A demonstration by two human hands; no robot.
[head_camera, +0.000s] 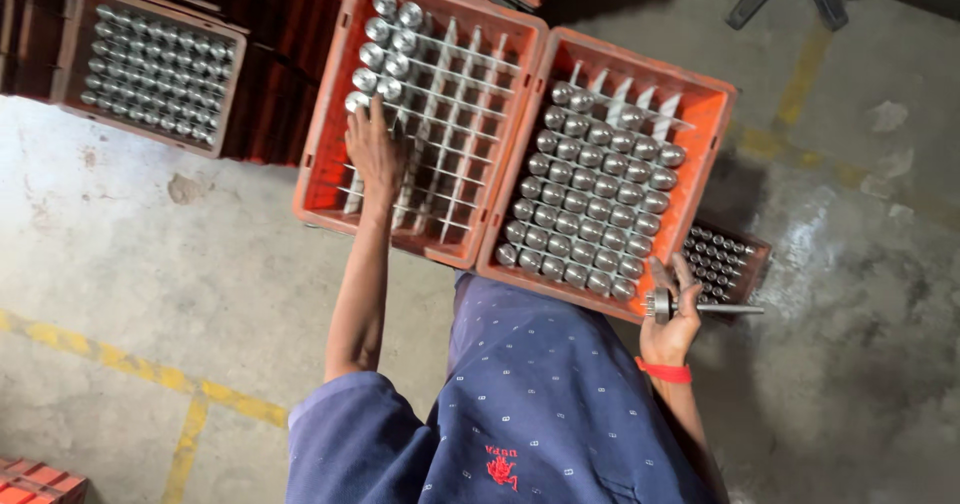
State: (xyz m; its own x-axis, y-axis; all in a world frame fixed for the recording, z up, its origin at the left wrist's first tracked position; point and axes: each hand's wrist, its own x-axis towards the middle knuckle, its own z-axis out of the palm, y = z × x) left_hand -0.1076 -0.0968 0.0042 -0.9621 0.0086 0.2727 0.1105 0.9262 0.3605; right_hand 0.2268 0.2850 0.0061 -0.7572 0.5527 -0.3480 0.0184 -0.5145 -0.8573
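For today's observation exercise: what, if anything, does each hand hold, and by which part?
The right hand grips a metal shaft tool near its disc end. The left hand rests in the orange crate, holding nothing visible.

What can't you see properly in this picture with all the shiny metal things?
Head view only:
- Under the left hand: the cells of the left orange crate it covers.
- Small crate: half hidden behind the right orange crate.
- Tool in the right hand: its head end sits behind the fingers.
- Far crate: its parts are too small to tell.
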